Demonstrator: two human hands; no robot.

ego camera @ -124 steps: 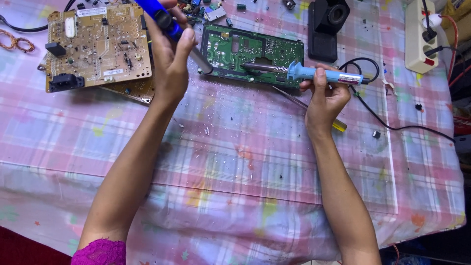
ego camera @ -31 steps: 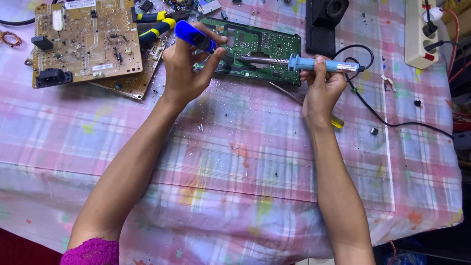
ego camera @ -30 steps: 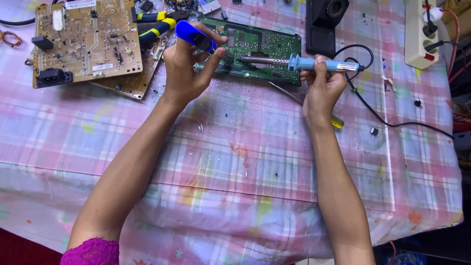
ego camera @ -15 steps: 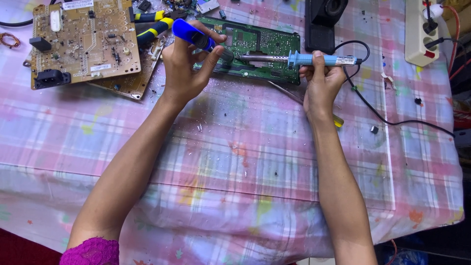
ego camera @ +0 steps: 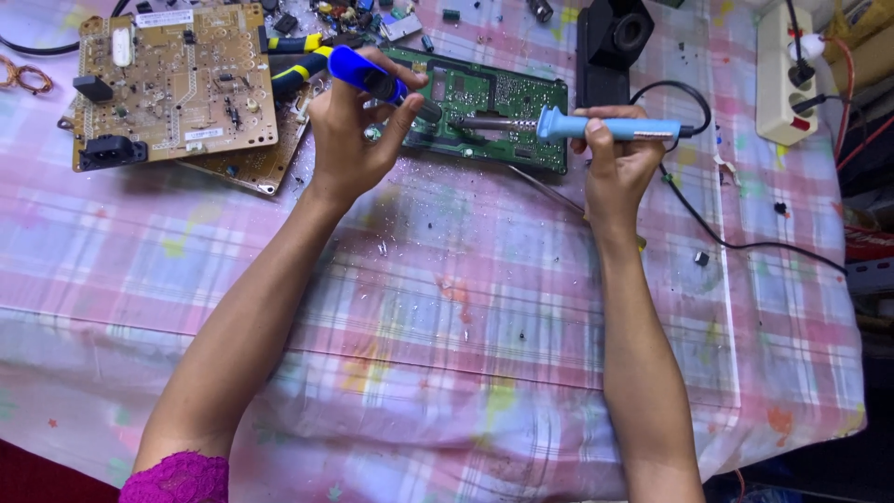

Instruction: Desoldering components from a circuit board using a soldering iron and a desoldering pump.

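A green circuit board (ego camera: pixel 503 98) lies on the pink checked tablecloth (ego camera: pixel 447 307) at the far middle. My left hand (ego camera: pixel 349 140) grips a dark blue desoldering pump (ego camera: pixel 365 76), its tip slanting down onto the board's left part. My right hand (ego camera: pixel 615 158) holds a light blue soldering iron (ego camera: pixel 605 127) level, its metal tip pointing left over the board, close to the pump's tip. The iron's black cable (ego camera: pixel 736 244) runs off to the right.
A tan circuit board (ego camera: pixel 177 84) lies at the far left on top of another one, with yellow-handled pliers (ego camera: pixel 298 56) beside it. A black stand (ego camera: pixel 610 42) sits behind the green board. A white power strip (ego camera: pixel 782 70) is at the far right.
Over four seconds my left hand has brought the pump down from above the tan board's edge onto the green board. The iron has stayed over the board with little movement.
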